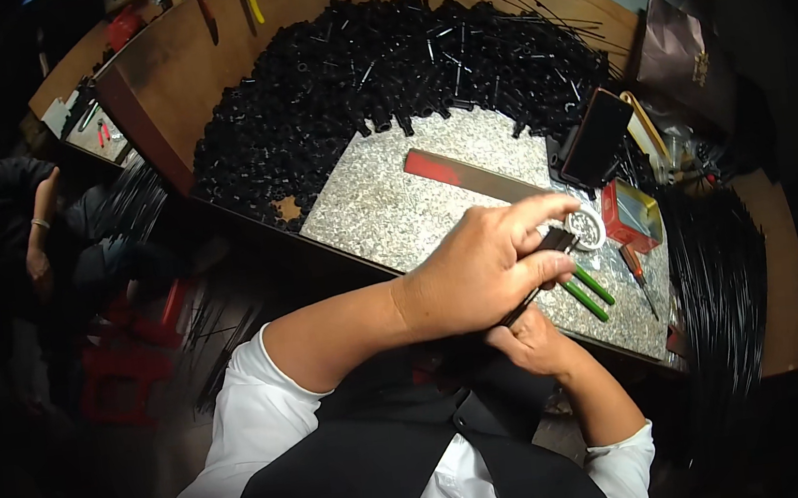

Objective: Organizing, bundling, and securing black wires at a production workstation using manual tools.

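Note:
My left hand reaches across the front of the worktop, its fingers closed around a small bundle of black rods or tubes. Below it, my right hand is closed at the lower end of a dark piece that seems to be the same bundle. My left hand hides most of that piece. A white ring lies close to the left fingertips. Partly under the left hand are the green handles of a tool. Farther back rests a flat bar with a red end.
A large heap of short black tubes fills the back of the speckled worktop. To the right are a phone, a red box, a screwdriver and long black rods. Another person sits at far left near red stools.

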A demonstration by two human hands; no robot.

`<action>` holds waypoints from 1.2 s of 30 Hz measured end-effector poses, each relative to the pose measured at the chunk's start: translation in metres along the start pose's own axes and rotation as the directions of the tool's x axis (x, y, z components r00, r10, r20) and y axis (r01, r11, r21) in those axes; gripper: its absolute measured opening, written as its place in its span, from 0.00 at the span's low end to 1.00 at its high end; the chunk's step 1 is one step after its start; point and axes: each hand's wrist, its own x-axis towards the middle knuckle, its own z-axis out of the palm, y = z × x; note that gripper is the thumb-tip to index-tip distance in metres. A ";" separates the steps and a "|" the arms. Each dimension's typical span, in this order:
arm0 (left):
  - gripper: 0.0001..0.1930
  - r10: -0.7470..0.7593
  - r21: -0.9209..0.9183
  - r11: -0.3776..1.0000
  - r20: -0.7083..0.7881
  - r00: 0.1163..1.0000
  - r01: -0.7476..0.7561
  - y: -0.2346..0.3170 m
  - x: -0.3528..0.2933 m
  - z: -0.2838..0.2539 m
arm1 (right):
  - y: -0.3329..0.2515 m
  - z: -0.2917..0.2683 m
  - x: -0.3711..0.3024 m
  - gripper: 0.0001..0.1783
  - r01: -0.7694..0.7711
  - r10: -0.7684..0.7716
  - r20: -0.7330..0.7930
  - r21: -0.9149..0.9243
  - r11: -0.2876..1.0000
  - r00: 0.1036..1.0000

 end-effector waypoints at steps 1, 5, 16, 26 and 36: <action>0.24 0.041 0.029 0.999 -0.016 0.999 -0.040 0.000 -0.001 0.000 | 0.002 0.000 -0.002 0.18 0.060 -0.059 -0.040 0.023 0.998 0.997; 0.26 0.096 0.004 0.995 0.017 0.995 -0.096 0.002 -0.006 0.001 | 0.015 0.004 -0.004 0.21 0.028 0.053 -0.193 0.395 0.918 0.980; 0.21 0.126 0.159 0.984 -0.260 0.957 -0.086 -0.073 -0.011 -0.045 | 0.027 0.021 0.023 0.12 -0.170 0.314 -0.331 0.400 0.901 0.890; 0.13 -0.164 0.971 0.087 -0.206 0.965 0.223 -0.223 0.036 -0.227 | 0.026 0.024 0.024 0.13 -0.211 0.360 -0.390 0.375 0.903 0.847; 0.08 -0.113 0.960 0.035 -0.274 0.955 0.279 -0.201 0.037 -0.220 | 0.024 0.021 0.024 0.13 -0.208 0.338 -0.342 0.364 0.908 0.877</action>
